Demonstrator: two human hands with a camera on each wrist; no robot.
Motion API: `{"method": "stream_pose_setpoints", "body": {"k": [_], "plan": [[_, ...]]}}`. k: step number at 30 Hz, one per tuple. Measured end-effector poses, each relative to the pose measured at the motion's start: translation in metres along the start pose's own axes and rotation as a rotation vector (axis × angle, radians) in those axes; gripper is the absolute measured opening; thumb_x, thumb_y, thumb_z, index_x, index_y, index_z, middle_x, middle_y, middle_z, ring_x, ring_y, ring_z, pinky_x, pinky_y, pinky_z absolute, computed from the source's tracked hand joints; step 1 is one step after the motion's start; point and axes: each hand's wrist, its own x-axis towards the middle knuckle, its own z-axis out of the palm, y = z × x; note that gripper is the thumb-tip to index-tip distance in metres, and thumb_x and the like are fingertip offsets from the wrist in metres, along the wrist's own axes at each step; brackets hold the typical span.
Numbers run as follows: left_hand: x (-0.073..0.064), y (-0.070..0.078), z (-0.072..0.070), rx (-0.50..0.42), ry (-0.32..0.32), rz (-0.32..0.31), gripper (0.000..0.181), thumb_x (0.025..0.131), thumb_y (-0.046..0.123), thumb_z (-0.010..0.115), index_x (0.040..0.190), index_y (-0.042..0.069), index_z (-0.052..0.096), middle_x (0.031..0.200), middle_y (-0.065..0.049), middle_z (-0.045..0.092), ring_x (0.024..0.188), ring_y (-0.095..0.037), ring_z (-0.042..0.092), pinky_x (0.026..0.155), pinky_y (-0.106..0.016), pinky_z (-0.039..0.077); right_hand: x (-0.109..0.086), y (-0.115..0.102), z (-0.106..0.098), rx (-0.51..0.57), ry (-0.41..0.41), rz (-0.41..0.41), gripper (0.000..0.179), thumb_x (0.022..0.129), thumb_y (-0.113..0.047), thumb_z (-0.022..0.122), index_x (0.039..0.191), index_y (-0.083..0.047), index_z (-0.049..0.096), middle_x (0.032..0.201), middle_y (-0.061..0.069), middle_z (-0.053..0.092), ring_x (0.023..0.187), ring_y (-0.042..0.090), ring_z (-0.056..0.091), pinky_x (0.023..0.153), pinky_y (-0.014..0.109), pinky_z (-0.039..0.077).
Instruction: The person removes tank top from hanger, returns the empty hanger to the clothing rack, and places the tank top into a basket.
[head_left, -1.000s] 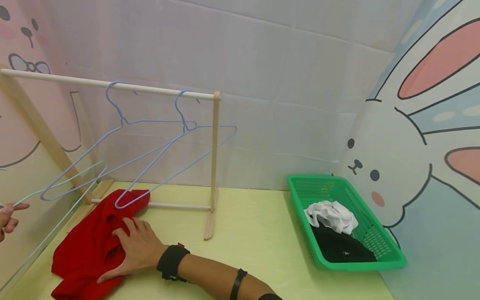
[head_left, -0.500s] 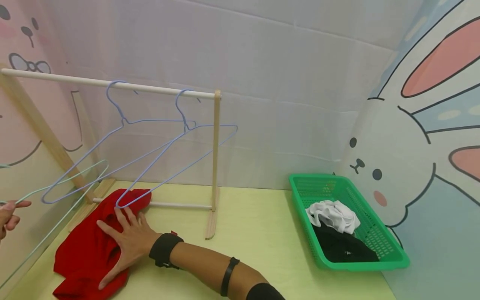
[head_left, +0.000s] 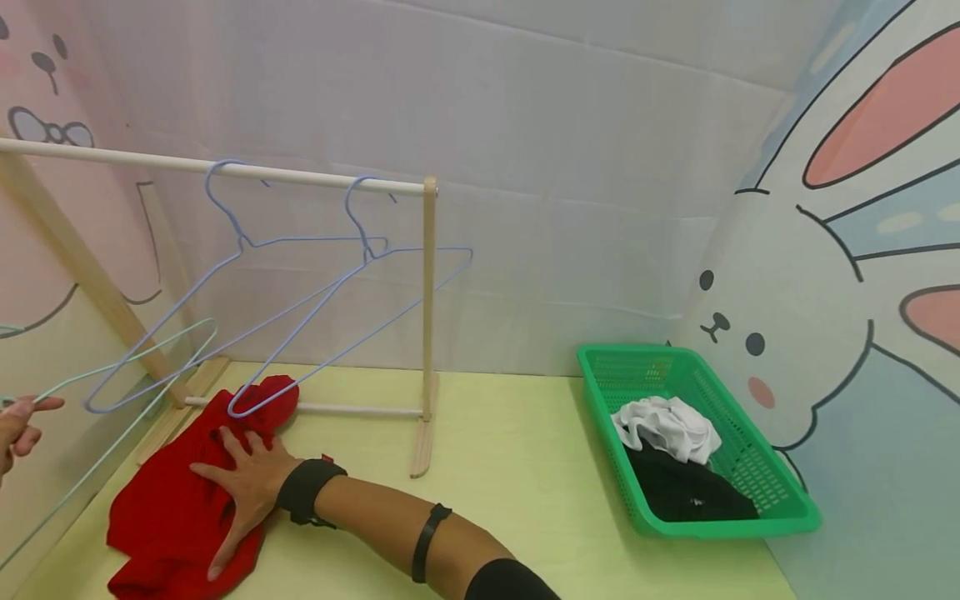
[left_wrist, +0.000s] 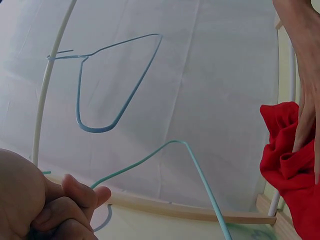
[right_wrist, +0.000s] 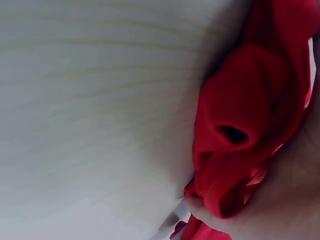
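In the head view my left hand (head_left: 18, 433) is at the left edge, partly cut off, gripping a mint-green wire hanger (head_left: 105, 363). The left wrist view shows its curled fingers (left_wrist: 75, 210) around the wire. A crumpled red garment (head_left: 161, 508) lies on the table at the left, partly under the rack. Upon it rests my right hand (head_left: 255, 479), fingers and thumb spread wide. From the right wrist, the red cloth (right_wrist: 240, 105) appears bunched beside the palm, with a dark opening in one fold.
Two blue wire hangers (head_left: 300, 325) hang from the rail (head_left: 300, 175) of a wooden rack, above the red garment. At the right, a green basket (head_left: 637, 500) holds white cloth (head_left: 667, 429) and black cloth (head_left: 682, 487). Printed curtains surround the yellow table (head_left: 510, 467).
My right hand has spread its fingers wider on the red garment, and the forearm has shifted left. The left hand keeps holding the mint-green hanger, almost still.
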Motion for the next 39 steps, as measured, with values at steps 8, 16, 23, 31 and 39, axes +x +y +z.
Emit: {"method": "stream_pose_setpoints", "body": {"k": [8,16,23,31,39], "plan": [[0.013,-0.003,-0.012,0.049,-0.029,-0.026,0.058,0.117,0.008,0.030,0.122,0.053,0.066,0.057,0.012,0.047,0.041,-0.035,0.011,0.028,-0.045,0.007,0.000,0.000,-0.003,-0.028,0.006,-0.010,0.136,0.060,-0.103,0.065,0.164,-0.059,-0.010,0.175,-0.018,-0.008,0.158,0.010,0.005,0.123,0.030,0.021],[0.010,0.057,0.024,0.019,0.076,0.002,0.061,0.116,0.006,0.031,0.113,0.052,0.071,0.058,0.013,0.043,0.045,-0.031,0.010,0.032,-0.041,0.004,-0.002,-0.001,-0.009,-0.022,0.051,-0.025,0.116,0.062,-0.101,0.068,0.160,-0.061,0.021,0.159,-0.025,0.021,0.136,0.005,0.027,0.102,0.024,0.032],[0.007,0.103,0.054,-0.009,0.132,0.003,0.062,0.116,0.009,0.030,0.105,0.054,0.072,0.056,0.017,0.040,0.040,-0.022,0.012,0.036,-0.042,0.001,0.001,-0.006,-0.019,-0.089,-0.009,-0.045,0.098,0.074,-0.092,0.069,0.159,-0.061,0.031,0.155,-0.026,0.027,0.125,0.007,0.034,0.091,0.023,0.035],[0.006,0.106,0.061,-0.016,0.169,0.062,0.060,0.116,0.007,0.033,0.105,0.048,0.074,0.055,0.017,0.041,0.039,-0.007,0.024,0.037,-0.039,0.003,0.000,-0.006,-0.012,-0.103,0.036,-0.095,0.067,0.099,-0.059,0.066,0.160,-0.055,0.038,0.148,-0.026,0.041,0.114,0.004,0.044,0.089,0.017,0.038],[0.003,0.110,0.065,0.014,0.190,0.076,0.063,0.115,0.003,0.032,0.103,0.049,0.074,0.054,0.018,0.040,0.040,-0.010,0.022,0.036,-0.038,0.004,-0.007,0.002,0.010,-0.057,0.182,-0.132,0.072,0.095,-0.062,0.070,0.159,-0.049,0.041,0.141,-0.024,0.050,0.108,0.001,0.050,0.085,0.015,0.039]]}}
